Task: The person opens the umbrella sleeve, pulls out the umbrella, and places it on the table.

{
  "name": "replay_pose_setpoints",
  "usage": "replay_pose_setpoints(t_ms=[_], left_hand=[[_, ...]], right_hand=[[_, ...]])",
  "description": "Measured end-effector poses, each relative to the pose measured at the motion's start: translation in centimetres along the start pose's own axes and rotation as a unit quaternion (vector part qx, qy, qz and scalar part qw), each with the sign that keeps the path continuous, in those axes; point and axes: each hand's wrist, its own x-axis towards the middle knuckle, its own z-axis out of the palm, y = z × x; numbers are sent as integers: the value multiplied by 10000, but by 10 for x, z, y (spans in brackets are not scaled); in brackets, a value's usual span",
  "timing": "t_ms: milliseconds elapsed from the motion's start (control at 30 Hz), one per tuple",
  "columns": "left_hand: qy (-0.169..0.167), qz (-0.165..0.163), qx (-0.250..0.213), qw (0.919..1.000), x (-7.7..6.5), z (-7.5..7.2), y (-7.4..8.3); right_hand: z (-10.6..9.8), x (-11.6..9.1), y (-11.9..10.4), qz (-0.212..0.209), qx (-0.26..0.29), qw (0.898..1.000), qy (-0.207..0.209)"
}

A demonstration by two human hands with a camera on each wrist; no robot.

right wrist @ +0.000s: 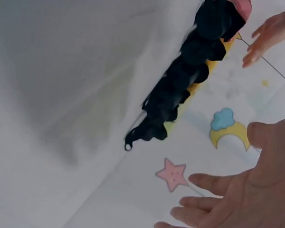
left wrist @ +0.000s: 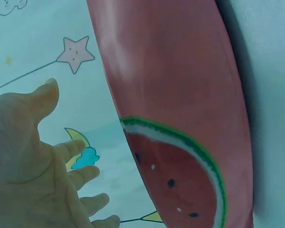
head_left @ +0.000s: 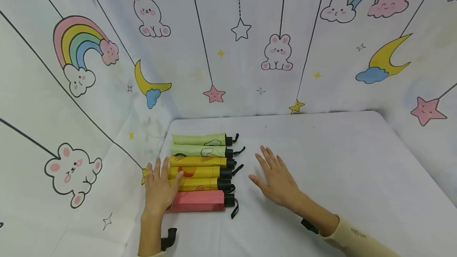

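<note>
Several folded umbrellas lie side by side in a row on the white table, black handles to the right. Two are light green [head_left: 198, 139] at the back, three are yellow [head_left: 198, 172] with fruit prints, and a pink umbrella [head_left: 200, 201] lies nearest. In the left wrist view a watermelon slice is printed on the pink umbrella [left wrist: 171, 71]. My left hand [head_left: 159, 193] is at the left ends of the row, fingers spread; whether it touches an umbrella, I cannot tell. To the right of the handles [right wrist: 180, 71], my right hand [head_left: 278, 179] is spread, holding nothing.
The white table [head_left: 321, 150] extends to the right of the umbrellas. Behind and to the left hangs a white cloth [head_left: 221, 62] printed with rainbows, rabbits, moons and stars. A black strap piece [head_left: 169, 239] is by the left wrist.
</note>
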Motion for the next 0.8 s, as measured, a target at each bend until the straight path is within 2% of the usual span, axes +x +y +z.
replay_pose_setpoints(t_ms=[133, 333, 500, 800], left_hand=[[43, 25, -18, 10000, -6, -3, -2], [-44, -202, -143, 9997, -16, -14, 4], [-38, -357, -176, 9992, -20, -15, -1], [23, -649, -796, 9947, -31, -17, -7]], right_hand=[[2, -3, -6, 17, 39, 10000, -13], [1, -5, -14, 35, 154, 9998, -86], [3, -5, -21, 41, 362, 9993, -61], [10, -6, -39, 162, 965, 9946, -336]])
